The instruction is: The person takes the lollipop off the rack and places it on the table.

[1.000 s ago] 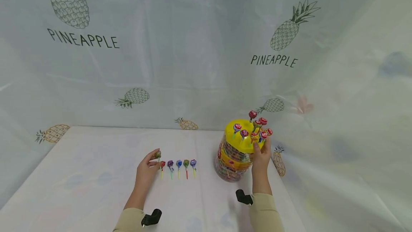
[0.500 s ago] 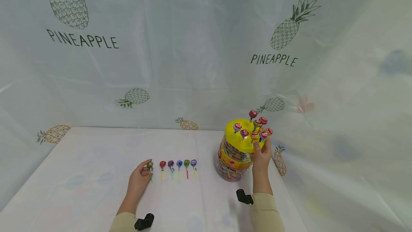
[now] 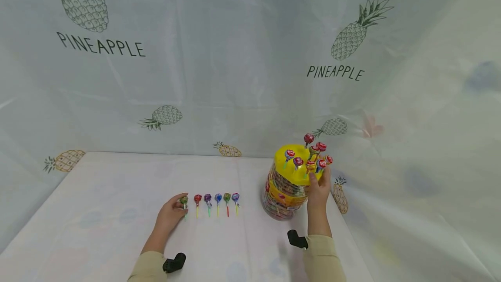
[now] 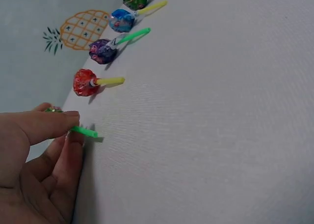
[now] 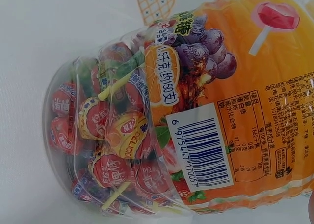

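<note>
My left hand (image 3: 168,216) pinches a green-wrapped lollipop (image 3: 184,201) at the left end of a row of lollipops on the white table. In the left wrist view its green stick (image 4: 86,131) pokes out past the thumb, and the fingers mostly cover the candy head. Nearest to it lies a red lollipop (image 3: 197,199) with a yellow stick. My right hand (image 3: 318,197) grips the right side of a clear candy jar (image 3: 278,208) at its yellow lid (image 3: 282,169). Several lollipops stand upright in that lid. The right wrist view shows wrapped candies inside the jar.
Right of the red one lie a purple lollipop (image 3: 208,199), a blue lollipop (image 3: 218,198) and others, heads toward the wall. A pineapple-printed sheet (image 3: 242,64) hangs behind the table (image 3: 105,212). The jar stands near the table's right edge.
My left hand has moved left and toward me with the green lollipop, from beside the red one down to the row's left end. My right hand stays at the jar.
</note>
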A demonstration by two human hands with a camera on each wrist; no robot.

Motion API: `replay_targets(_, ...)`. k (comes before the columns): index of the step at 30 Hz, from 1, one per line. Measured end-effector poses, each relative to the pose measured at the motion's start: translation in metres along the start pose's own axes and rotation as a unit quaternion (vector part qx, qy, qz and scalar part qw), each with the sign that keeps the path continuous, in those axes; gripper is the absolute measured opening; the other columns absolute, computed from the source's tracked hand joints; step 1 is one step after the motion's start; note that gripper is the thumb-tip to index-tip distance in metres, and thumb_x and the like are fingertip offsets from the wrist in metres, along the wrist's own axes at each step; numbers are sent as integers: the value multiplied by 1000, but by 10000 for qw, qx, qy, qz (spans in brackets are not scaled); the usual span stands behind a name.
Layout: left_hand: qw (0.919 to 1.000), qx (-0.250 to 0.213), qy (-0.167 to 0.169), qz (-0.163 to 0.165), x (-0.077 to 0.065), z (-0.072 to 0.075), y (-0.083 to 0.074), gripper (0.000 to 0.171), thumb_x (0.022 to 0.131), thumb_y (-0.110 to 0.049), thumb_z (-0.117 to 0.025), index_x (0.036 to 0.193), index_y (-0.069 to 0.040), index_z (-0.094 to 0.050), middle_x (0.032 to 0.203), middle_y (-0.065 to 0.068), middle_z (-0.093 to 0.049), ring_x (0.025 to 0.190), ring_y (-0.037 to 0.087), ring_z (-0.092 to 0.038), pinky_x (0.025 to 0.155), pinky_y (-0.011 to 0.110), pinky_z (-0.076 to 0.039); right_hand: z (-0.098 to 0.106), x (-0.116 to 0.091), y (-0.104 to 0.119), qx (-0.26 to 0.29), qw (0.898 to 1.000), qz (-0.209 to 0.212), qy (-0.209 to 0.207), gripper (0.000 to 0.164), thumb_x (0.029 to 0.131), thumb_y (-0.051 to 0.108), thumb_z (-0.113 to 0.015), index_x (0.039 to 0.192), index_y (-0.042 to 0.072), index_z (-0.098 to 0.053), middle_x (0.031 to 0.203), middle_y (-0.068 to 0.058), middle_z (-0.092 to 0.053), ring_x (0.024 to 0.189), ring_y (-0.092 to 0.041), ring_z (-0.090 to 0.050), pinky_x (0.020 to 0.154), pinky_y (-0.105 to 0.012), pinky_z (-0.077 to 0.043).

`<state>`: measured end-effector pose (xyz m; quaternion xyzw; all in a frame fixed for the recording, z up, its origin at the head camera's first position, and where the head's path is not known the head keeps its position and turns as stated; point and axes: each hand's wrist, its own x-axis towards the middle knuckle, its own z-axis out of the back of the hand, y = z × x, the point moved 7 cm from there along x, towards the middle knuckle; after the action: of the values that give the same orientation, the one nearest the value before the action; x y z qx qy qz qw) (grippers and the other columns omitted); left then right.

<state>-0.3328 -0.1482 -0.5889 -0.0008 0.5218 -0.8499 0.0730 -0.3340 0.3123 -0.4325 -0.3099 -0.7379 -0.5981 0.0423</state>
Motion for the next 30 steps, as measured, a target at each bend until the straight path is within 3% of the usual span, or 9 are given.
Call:
replay_targets(8,9979,534,207,-295,9,1,-12,52,83,3,-72,133,-4,-58,95,12,-61,78,23,-55,68,36,-45,0,0,0,25,10000,56,20,53,99,12,-56,150,11,-39,139,-4,-40,121,-21,-47,91,-21,-48)
replay_targets(18,9898,1253,532,-408,17,-4,-16,53,82,0,-74,132,-5,-59,92,6,-59,75,21,-49,70,38,-42,-1,-1,2,-9,10000,36,69,53,100,8,-52,150,19,-40,142,-3,-40,127,-20,-43,96,-21,-44)
replay_targets(30,9877,1348,553,-562,17,-6,-16,57,81,-1,-75,135,-2,-56,87,4,-54,75,21,-44,70,38,-37,2,-1,-2,-240,9996,-130,-39,52,99,19,-58,149,23,-43,142,-1,-40,129,-19,-42,96,-20,-44)
